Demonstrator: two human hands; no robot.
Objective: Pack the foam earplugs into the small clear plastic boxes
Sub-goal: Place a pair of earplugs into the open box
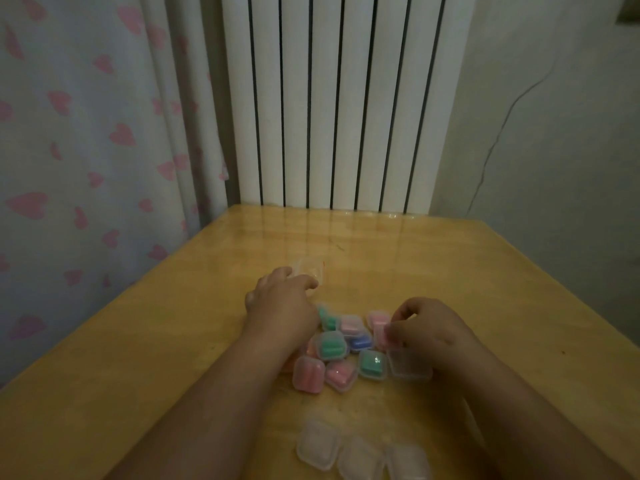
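Head view: right hand (426, 327) pinches a pink item (383, 336), earplug or filled box not distinguishable, at the right of the filled boxes (334, 348), with an empty open box (410, 368) just beside. Left hand (280, 299), at the cluster's far left, curls at a clear bag (310, 266); grip cannot be told. Risk: a forearm sweeping the cluster, or knocking the three empty boxes (360, 457), which lie nearer the person, off the table (138, 341) edge; open room lies beyond the cluster.

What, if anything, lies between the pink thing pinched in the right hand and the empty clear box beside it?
Nothing visible. The right hand pinches the pink foam piece just beyond the empty clear plastic box; the colour-filled boxes lie to its left, off the path.
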